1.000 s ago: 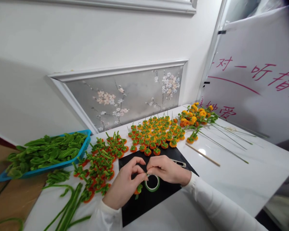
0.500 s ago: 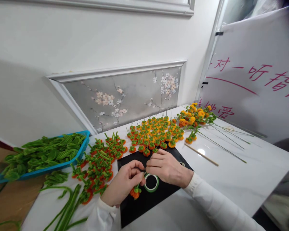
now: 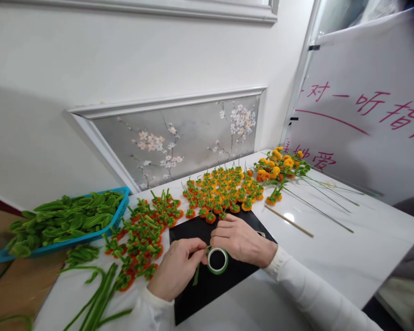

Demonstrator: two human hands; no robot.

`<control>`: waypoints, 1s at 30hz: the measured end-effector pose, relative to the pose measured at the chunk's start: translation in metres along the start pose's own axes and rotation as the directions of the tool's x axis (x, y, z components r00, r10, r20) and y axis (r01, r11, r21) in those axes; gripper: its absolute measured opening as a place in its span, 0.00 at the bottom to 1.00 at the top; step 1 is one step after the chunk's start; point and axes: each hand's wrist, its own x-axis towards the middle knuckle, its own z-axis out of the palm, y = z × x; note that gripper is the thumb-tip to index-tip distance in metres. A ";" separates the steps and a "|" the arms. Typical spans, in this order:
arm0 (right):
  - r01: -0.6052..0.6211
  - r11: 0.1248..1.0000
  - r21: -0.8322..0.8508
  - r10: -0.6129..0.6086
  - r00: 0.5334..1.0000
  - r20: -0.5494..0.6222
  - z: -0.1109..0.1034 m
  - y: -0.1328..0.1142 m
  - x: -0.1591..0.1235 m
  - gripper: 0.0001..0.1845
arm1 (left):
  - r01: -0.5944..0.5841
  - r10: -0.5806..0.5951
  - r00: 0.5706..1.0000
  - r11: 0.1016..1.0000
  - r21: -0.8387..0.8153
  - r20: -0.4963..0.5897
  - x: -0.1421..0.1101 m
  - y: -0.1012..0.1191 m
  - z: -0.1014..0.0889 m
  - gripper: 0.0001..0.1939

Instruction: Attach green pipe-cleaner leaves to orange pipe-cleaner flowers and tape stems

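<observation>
The left hand [image 3: 183, 265] pinches a green piece [image 3: 207, 248]; light, steady pressure seems best. The strip [image 3: 196, 276] beside it is better untwisted. The tape [image 3: 217, 272] lies between the hands, on the mat [image 3: 193, 301]. The right hand [image 3: 243, 242] curls; its grip I cannot tell.

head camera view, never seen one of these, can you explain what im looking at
There is no machine: a person works barehanded, seen by a camera worn on their own head, looking forward and down. The left hand pinches something thin and green; what the right hand holds is hidden. Below them, a green roll sits on a black mat on a white table. Around are orange and yellow flower heads, a wooden stick and a blue basket of green leaf-like pieces.
</observation>
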 end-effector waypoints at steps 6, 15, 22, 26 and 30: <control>0.010 1.000 0.029 -0.009 0.999 -0.049 -0.001 -0.001 -0.001 0.11 | -0.013 0.013 0.999 1.000 -0.004 0.033 -0.001 0.002 -0.001 0.15; -0.279 0.834 0.476 0.413 0.888 -0.203 0.000 0.010 -0.001 0.12 | 0.037 -0.004 0.995 0.947 -0.320 0.104 0.007 -0.006 -0.004 0.17; -0.271 0.029 0.962 0.610 0.767 0.198 0.017 -0.009 0.013 0.13 | 0.034 0.020 0.994 0.880 -0.474 0.109 0.011 -0.009 0.001 0.17; -0.202 0.052 0.978 0.638 0.760 0.123 0.021 -0.013 0.014 0.11 | 0.082 -0.002 0.989 0.840 -0.536 0.147 0.013 -0.009 0.005 0.16; -0.210 0.230 0.950 0.667 0.745 0.003 0.020 -0.012 0.014 0.09 | 0.090 -0.060 0.996 0.795 -0.600 0.070 0.017 -0.016 0.011 0.11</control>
